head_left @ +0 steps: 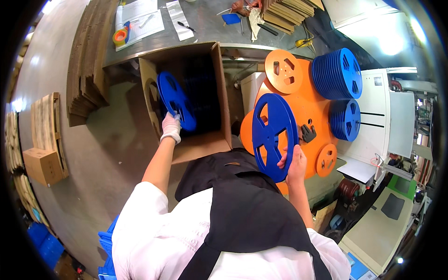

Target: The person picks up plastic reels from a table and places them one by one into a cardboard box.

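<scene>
My left hand, in a white glove, grips a blue plastic reel by its lower rim and holds it upright inside the open cardboard box. My right hand, bare, holds a second, larger-looking blue reel on edge in front of my chest, fingers on its lower right rim. The box interior is dark; its contents are hard to make out.
Orange reels lie on an orange surface to the right, with two stacks of blue reels beside a white machine. Flat cardboard sheets lean at the left. A metal table behind holds papers, tape and tools.
</scene>
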A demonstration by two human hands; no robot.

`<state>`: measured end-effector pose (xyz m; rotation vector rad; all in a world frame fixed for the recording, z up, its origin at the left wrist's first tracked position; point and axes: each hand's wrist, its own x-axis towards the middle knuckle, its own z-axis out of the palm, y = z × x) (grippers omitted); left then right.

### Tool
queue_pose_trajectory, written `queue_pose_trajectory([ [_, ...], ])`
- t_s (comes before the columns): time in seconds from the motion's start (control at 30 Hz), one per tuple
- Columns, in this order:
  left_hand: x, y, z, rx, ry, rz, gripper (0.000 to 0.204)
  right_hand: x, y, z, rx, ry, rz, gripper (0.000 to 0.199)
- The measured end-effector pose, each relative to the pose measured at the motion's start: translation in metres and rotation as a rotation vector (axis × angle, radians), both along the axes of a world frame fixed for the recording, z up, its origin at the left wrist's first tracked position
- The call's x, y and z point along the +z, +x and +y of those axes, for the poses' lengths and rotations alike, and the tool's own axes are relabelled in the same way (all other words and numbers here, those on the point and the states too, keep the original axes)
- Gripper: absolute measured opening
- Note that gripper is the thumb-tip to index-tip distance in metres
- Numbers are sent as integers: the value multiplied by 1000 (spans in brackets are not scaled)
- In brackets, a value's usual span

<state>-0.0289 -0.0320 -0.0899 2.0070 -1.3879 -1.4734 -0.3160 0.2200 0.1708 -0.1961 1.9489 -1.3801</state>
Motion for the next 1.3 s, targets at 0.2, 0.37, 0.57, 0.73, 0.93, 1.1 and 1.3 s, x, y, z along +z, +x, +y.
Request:
queue_pose_trajectory([
  [0.2, -67, -4, -19, -173, -137, -211, 25, -4, 0, 5, 14, 14, -25, 44],
  [0.37, -37, -21, -16, -292, 55, -227, 56, -9, 0, 8, 12, -1, -5, 43],
  [0.57, -7, -1, 22, -362, 120, -227, 80, 7, -7, -11, -254, -244, -125, 55],
  [0.73, 32, -3, 63, -421, -265, -110, 83, 1, -27, -11, -268, -486, -450, 53],
  [0.93, 98, -16, 52, -585, -1206, 80, 74, 0, -19, -19, -217, -577, -675, 49],
  [1.1, 143, -23, 33, -959, -1375, -6, 45, -2, -21, -26, -196, -603, -738, 49],
  [1.3, 172, -25, 22, -1131, -1289, 79, 40, -1, -24, -36, -145, -672, -798, 50],
])
